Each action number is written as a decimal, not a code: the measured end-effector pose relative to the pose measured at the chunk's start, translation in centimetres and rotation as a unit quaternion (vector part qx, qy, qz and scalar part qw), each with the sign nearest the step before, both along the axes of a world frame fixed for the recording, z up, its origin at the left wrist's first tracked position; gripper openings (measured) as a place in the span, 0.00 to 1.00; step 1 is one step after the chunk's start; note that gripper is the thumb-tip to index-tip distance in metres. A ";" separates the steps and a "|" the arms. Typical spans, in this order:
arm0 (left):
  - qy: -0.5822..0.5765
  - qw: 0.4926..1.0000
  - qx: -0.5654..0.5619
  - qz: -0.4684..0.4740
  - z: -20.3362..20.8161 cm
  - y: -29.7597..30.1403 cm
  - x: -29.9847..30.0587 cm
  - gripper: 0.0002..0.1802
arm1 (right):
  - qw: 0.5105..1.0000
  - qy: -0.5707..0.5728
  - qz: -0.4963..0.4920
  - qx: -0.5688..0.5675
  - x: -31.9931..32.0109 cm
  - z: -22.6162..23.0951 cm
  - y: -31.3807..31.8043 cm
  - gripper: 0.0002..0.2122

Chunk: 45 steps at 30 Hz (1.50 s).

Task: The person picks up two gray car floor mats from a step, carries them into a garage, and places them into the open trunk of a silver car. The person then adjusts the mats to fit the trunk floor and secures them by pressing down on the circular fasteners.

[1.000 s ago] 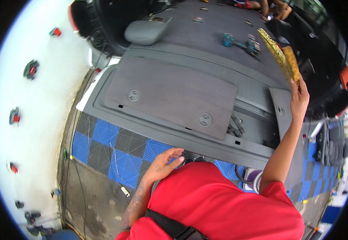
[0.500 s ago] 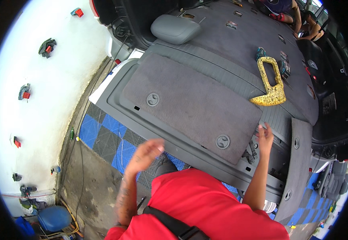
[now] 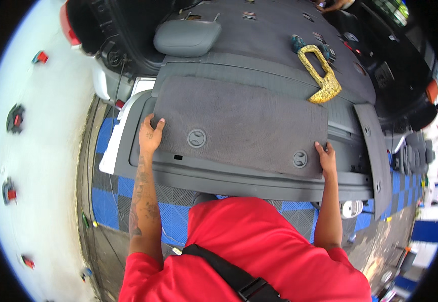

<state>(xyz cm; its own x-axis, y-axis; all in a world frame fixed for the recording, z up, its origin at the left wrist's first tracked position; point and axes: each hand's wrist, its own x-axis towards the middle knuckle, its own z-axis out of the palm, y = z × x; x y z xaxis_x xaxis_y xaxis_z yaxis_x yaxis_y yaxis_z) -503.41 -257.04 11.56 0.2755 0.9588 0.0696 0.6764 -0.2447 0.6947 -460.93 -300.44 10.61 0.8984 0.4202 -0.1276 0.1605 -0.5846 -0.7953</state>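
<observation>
Reaching ahead with both forearms (image 3: 146, 204), well apart and roughly parallel. Pinching the left edge of the grey carpeted panel (image 3: 244, 121) with the left hand (image 3: 151, 136), setting thumb on top and fingers outside. Pinching the right edge likewise with the right hand (image 3: 326, 157). Holding the panel over the grey plastic sill (image 3: 249, 185), near the yellow mottled frame (image 3: 330, 89). Showing two round latches (image 3: 196, 138) along the near side.

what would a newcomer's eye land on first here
The mottled yellow, loop-shaped piece stands out first, at the upper right by the far edge of the grey carpeted panel. Next is the bright red shirt at bottom centre, with the left hand and right hand at opposite ends of that panel. Blue and dark floor tiles flank the shirt.
</observation>
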 end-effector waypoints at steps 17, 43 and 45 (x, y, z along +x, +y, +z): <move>0.100 0.943 -0.213 -0.235 10.7 -2.6 -8.3 0.43 | 0.985 0.025 -0.062 -0.159 -13.0 12.1 -8.1 0.25; 0.173 0.964 -0.123 -0.160 5.6 -0.7 -10.3 0.48 | 0.983 -0.096 -0.078 -0.135 -10.7 4.2 1.0 0.27; 0.188 0.963 -0.120 -0.153 5.9 -0.8 -10.1 0.48 | 0.986 -0.038 -0.103 -0.123 -10.6 4.6 1.5 0.27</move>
<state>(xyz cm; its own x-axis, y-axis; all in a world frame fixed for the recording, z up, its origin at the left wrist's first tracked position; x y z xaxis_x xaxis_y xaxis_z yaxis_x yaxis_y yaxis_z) -513.53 -257.88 17.49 0.5105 0.8042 -0.3045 0.8129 -0.3358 0.4759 -471.52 -298.97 15.21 0.9722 0.1933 -0.1318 0.0728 -0.7852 -0.6150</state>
